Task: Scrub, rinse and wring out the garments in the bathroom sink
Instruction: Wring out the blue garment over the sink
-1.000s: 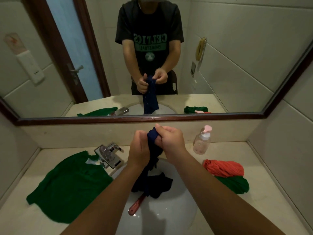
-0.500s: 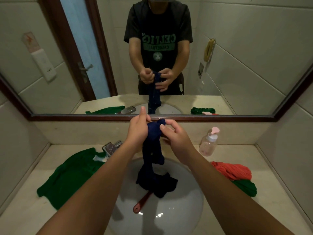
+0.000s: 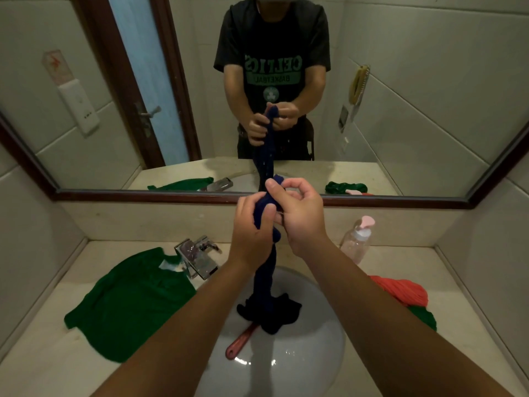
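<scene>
Left hand [image 3: 250,227]: gripping the navy garment [image 3: 264,279] just under its top, fingers curling tightly round it.
Right hand [image 3: 303,219]: pinching the garment's top end, thumb and fingers curling round it, touching the left hand.
Navy garment: hanging as a twisted rope from both hands over the sink [image 3: 329,353], its lower end bunching in the basin over a red-handled brush [image 3: 240,339].
Step in hand: wringing, judging by the twist.
Likely done: a coral garment [image 3: 400,290] and a green bundle [image 3: 423,319] are lying twisted together on the tabletop [image 3: 463,296] right of the sink, apparently wrung.
Likely left: a green shirt [image 3: 134,302] is lying spread flat beside the faucet [image 3: 197,256], apparently awaiting wringing; whether it is scrubbed, I cannot tell.
Progress: probably running past halfway.
</scene>
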